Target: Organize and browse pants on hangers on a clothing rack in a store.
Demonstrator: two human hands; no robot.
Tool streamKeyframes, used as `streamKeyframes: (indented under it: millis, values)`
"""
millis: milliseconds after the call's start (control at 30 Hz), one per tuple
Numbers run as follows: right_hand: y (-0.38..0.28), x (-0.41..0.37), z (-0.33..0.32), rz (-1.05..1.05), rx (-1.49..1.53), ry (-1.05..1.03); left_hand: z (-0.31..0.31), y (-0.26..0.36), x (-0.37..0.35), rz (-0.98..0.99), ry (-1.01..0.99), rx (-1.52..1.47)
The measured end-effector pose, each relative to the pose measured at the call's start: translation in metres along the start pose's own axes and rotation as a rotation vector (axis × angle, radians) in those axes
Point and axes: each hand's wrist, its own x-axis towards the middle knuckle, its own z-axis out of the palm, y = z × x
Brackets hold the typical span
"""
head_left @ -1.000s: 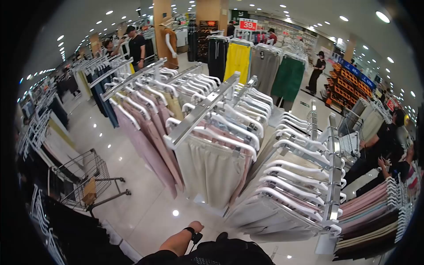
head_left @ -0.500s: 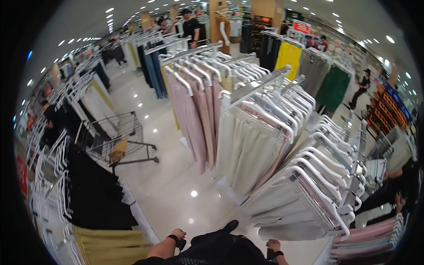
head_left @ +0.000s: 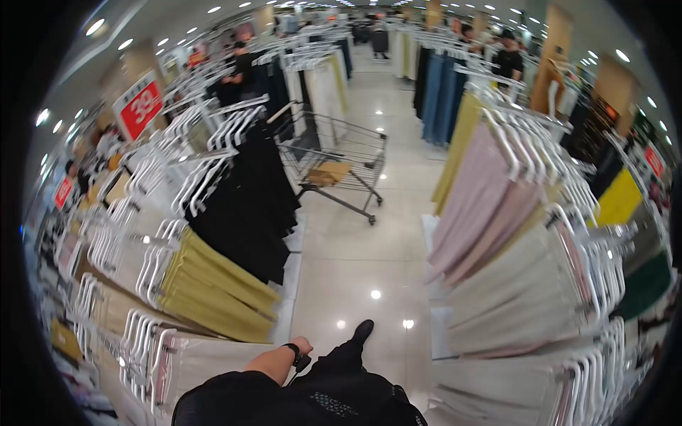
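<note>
My left hand (head_left: 303, 346) hangs low in front of my body with its fingers curled. A black band (head_left: 291, 351) circles that wrist, and a small dark object (head_left: 303, 363) shows just below the hand. I cannot make out what the fingers hold, if anything. Nearest to this hand are olive-yellow trousers (head_left: 217, 287) and pale trousers (head_left: 206, 358), hung on white hangers to the left. My right hand is out of sight. One black shoe (head_left: 364, 331) points forward along the tiled aisle (head_left: 376, 270).
A wire shopping cart (head_left: 341, 153) with a brown cardboard piece (head_left: 328, 173) stands ahead on the left. Racks of black trousers (head_left: 249, 199), pink trousers (head_left: 472, 192) and cream trousers (head_left: 518, 298) line the aisle. People (head_left: 241, 71) stand farther off. A red sign (head_left: 140, 108) reads 39.
My view has turned left, so the aisle and cart now lie straight ahead. The racks have shifted right in view. My right hand has left the picture.
</note>
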Motion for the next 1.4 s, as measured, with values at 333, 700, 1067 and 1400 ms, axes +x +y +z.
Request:
streamKeyframes:
  millis: [333,700,1067,1400]
  values:
    - [-0.219,0.100,-0.089,-0.055,-0.161,-0.036,-0.084,0.037,0.090,0.114,0.051,-0.340]
    - [-0.332,0.237,-0.120,-0.125,-0.432,-0.115,-0.199,-0.059,0.127,-0.061,0.214,-0.682]
    - [-0.530,0.301,-0.069,-0.221,-0.579,-0.142,-0.068,-0.195,0.088,-0.087,0.118,-0.295]
    - [-0.690,0.457,-0.048,-0.257,-0.531,-0.401,-0.159,-0.101,0.124,-0.210,0.332,-1.178]
